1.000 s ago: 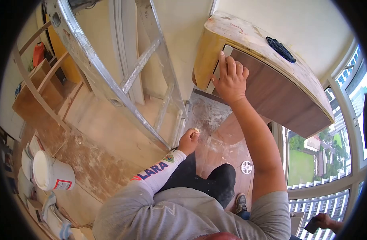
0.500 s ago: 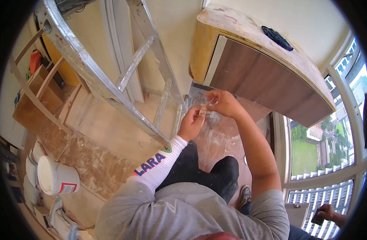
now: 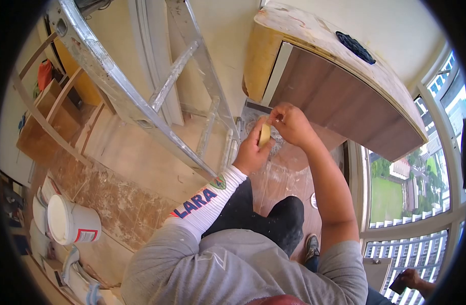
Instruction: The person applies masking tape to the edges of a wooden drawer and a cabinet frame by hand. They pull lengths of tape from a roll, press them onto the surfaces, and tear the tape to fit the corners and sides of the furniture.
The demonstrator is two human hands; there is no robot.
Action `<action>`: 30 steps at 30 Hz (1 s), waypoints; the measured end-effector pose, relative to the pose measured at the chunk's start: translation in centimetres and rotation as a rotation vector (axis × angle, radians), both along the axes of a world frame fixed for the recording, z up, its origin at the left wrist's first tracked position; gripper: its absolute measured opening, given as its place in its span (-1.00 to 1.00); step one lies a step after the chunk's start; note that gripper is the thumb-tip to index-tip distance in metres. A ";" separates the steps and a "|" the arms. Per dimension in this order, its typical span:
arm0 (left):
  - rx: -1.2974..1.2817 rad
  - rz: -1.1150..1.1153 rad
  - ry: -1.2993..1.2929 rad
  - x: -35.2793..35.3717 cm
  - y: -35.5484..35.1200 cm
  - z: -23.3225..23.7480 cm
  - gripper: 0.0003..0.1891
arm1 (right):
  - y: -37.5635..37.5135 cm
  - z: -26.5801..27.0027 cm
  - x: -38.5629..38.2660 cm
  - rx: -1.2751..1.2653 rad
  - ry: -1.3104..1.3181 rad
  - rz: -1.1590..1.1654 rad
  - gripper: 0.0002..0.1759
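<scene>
My left hand (image 3: pixel 253 151) is closed around a roll of yellowish masking tape (image 3: pixel 264 135), held edge-on in front of my knees. The fingers of my right hand (image 3: pixel 293 125) are bent and pinched together at the roll's upper end. Whatever is between those right fingertips is too small to make out, but they seem to be on the tape's end. A white printed sleeve (image 3: pixel 205 203) covers my left forearm; my right forearm is bare.
An aluminium stepladder (image 3: pixel 136 109) stands close on the left. Ahead on the right is a curved wood-faced cabinet (image 3: pixel 339 96) with a dark cloth (image 3: pixel 355 47) on top. A white bucket (image 3: pixel 73 221) sits lower left. Another person's hand (image 3: pixel 411 278) holds a dark object by the windows.
The tape roll has turned so its yellow edge shows more. Both hands have moved slightly, and the right fingers have closed in from a more spread pose to a pinch.
</scene>
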State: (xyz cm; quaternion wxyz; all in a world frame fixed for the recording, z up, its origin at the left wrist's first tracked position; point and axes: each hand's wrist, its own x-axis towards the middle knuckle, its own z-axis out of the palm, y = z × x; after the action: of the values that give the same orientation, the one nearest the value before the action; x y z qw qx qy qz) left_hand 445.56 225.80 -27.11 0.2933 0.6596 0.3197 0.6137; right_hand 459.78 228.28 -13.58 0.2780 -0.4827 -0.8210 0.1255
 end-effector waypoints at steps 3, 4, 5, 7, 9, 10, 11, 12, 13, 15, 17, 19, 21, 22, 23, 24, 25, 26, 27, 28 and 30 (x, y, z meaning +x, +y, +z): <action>-0.057 -0.083 -0.196 0.3 -0.7 0.5 -0.30 | 0.4 2.2 -0.5 0.245 -0.134 0.057 -0.92; 0.004 -0.033 -0.165 0.2 -0.4 0.5 -0.32 | 0.4 2.9 -0.8 0.292 -0.191 0.029 -0.92; -0.032 0.001 -0.104 0.2 -0.2 0.7 -0.33 | 0.4 3.6 -1.1 0.340 -0.249 0.001 -0.93; -0.106 0.069 0.015 -0.1 -0.3 2.4 -0.35 | 0.6 5.0 -1.3 0.456 -0.305 -0.068 -0.93; -0.025 0.132 0.034 -0.1 0.3 2.9 -0.38 | 1.4 6.7 -1.0 0.594 -0.300 -0.146 -0.92; 0.018 0.163 0.043 -0.1 0.6 3.3 -0.39 | 1.6 7.6 -0.8 0.644 -0.282 -0.138 -0.91; 0.071 0.157 0.028 0.0 0.8 3.7 -0.40 | 1.8 8.3 -0.9 0.734 -0.292 -0.150 -0.91; 0.123 0.150 0.013 0.2 0.8 4.5 -0.41 | 2.0 8.9 -1.0 0.822 -0.301 -0.163 -0.91; 0.174 0.143 -0.001 0.3 0.7 5.1 -0.42 | 2.1 9.2 -1.2 0.908 -0.309 -0.176 -0.91; 0.219 0.174 0.047 0.2 1.5 6.1 -0.48 | 3.1 9.8 -1.0 0.980 -0.289 -0.196 -0.92; 0.235 0.183 0.052 0.3 2.0 6.9 -0.51 | 4.0 10.2 -0.6 0.998 -0.224 -0.196 -0.92; 0.225 0.171 0.016 0.5 2.2 7.6 -0.53 | 4.5 10.3 -0.4 0.959 -0.194 -0.209 -0.91; 0.191 0.165 -0.005 0.8 2.3 8.3 -0.53 | 4.9 10.5 -0.3 0.941 -0.173 -0.244 -0.90; 0.172 0.163 -0.015 1.0 2.2 8.6 -0.53 | 5.0 10.6 -0.4 0.940 -0.168 -0.272 -0.91; 0.163 0.162 -0.025 1.1 2.2 8.8 -0.54 | 5.1 10.7 -0.4 0.937 -0.162 -0.299 -0.91; 0.154 0.162 -0.035 1.2 2.2 9.2 -0.54 | 5.2 10.8 -0.5 0.936 -0.171 -0.303 -0.91; 0.144 0.161 -0.046 1.3 2.2 9.4 -0.55 | 5.2 11.0 -0.5 0.934 -0.182 -0.308 -0.92; 0.144 0.159 -0.052 1.4 2.2 9.4 -0.55 | 5.2 11.1 -0.5 0.934 -0.193 -0.311 -0.92; 0.145 0.158 -0.059 1.4 2.2 9.4 -0.56 | 5.2 11.2 -0.5 0.925 -0.187 -0.311 -0.92; 0.147 0.157 -0.066 1.5 2.2 9.5 -0.56 | 5.3 11.2 -0.4 0.918 -0.182 -0.311 -0.92; 0.133 0.147 -0.081 1.7 2.3 9.6 -0.56 | 5.4 11.2 -0.5 0.908 -0.172 -0.320 -0.91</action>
State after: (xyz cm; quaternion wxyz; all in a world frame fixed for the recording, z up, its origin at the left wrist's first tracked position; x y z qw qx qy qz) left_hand 447.23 228.10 -17.53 0.2158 0.6271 0.3135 0.6796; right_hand 459.29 233.68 -2.36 0.4074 -0.4415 -0.7283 -0.3297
